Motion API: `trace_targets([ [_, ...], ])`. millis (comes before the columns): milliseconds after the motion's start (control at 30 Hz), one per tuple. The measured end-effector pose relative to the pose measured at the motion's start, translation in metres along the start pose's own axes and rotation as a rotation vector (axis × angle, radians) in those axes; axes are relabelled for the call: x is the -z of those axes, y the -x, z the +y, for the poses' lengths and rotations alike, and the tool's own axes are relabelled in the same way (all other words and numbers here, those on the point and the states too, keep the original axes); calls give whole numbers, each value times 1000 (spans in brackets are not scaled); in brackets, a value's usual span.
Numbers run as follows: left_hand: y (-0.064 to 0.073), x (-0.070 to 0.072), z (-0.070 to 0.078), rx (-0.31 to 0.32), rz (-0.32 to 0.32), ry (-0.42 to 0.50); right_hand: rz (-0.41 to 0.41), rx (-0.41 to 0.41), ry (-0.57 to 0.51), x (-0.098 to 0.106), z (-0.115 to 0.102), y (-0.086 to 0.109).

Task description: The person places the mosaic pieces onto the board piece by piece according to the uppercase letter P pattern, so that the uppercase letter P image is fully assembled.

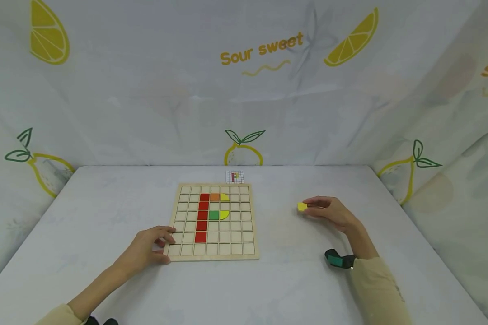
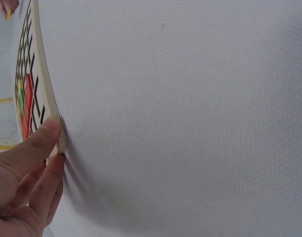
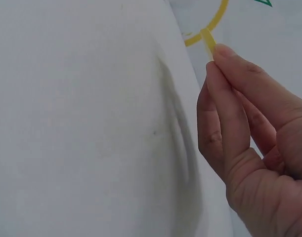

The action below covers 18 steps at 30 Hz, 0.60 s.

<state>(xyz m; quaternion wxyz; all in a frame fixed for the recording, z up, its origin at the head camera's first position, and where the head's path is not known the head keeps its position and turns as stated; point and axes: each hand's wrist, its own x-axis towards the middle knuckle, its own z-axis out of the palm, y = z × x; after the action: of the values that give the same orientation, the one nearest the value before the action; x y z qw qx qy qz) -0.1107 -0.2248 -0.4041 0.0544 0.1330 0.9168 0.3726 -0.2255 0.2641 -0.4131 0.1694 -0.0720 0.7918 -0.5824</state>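
Note:
A wooden grid board (image 1: 232, 248) lies on the table. Several red square tiles (image 1: 202, 215) form a column in its cells. To their right sit an orange tile (image 1: 214, 197) and a green tile (image 1: 213, 215), each with a yellow rounded tile beside it, the upper (image 1: 224, 197) and the lower (image 1: 224, 215). My left hand (image 1: 148, 246) grips the board's near left corner; in the left wrist view, thumb and fingers are at its edge. Away to the right of the board, my right hand (image 1: 334, 212) pinches a yellow tile (image 1: 302, 206) between thumb and fingertips, seen thin and edge-on in the right wrist view.
Behind the board's far edge lies a small printed pattern card (image 1: 235, 177) with a similar coloured figure on a grid. The white-covered table (image 1: 284, 289) meets a lemon-print cloth (image 1: 166, 113) at the back. A black and green strap (image 1: 339, 259) is by the right wrist.

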Motion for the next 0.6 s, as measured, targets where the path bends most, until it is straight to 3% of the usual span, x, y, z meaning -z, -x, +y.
trace_targets([
  [300, 1, 0, -2, -17, -1, 22, -3, -17, -39, -17, -12, -6],
  [600, 1, 1, 0, -10, 2, 12, -4, 17, -100, -39, -15, -20],
])
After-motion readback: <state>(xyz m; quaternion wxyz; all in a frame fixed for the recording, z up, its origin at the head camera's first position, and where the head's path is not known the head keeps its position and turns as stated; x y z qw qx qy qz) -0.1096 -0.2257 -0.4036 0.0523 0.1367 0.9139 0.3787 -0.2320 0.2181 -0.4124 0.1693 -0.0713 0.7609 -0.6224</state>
